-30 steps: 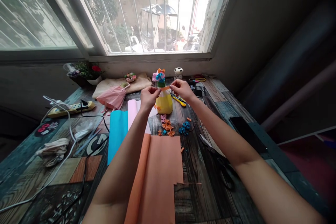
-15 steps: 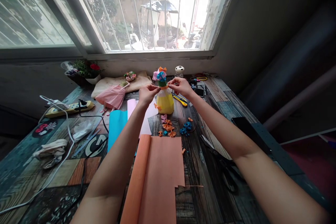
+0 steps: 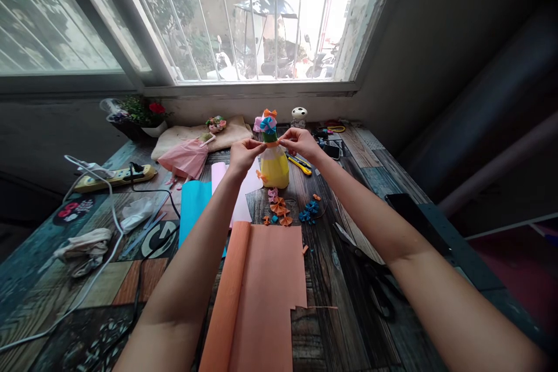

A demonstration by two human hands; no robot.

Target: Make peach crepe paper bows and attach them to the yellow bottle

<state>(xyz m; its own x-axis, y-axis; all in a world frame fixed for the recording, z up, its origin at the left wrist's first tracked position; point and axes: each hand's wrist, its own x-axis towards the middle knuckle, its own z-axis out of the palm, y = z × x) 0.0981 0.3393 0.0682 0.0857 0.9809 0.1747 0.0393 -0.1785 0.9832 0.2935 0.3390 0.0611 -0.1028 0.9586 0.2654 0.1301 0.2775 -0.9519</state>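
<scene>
A small bottle figure with a yellow paper skirt (image 3: 274, 171) stands upright on the table, topped by a green neck and blue, pink and orange paper bows (image 3: 267, 122). Both hands pinch a thin orange paper strip (image 3: 272, 143) that lies across the figure's neck. My left hand (image 3: 243, 154) holds the strip's left end. My right hand (image 3: 298, 142) holds its right end. Small orange and blue paper bows (image 3: 291, 213) lie loose in front of the figure.
Orange (image 3: 261, 296), blue (image 3: 194, 212) and pink (image 3: 229, 183) crepe paper sheets lie near me. Scissors (image 3: 364, 270) and a dark phone (image 3: 414, 218) are at the right, a yellow utility knife (image 3: 300, 165) behind my right hand. A pink-dressed doll (image 3: 185, 158), power strip (image 3: 115, 177) and cables sit left.
Both hands have lowered the orange strip slightly against the figure's neck. The view has shifted a little; nothing else has moved.
</scene>
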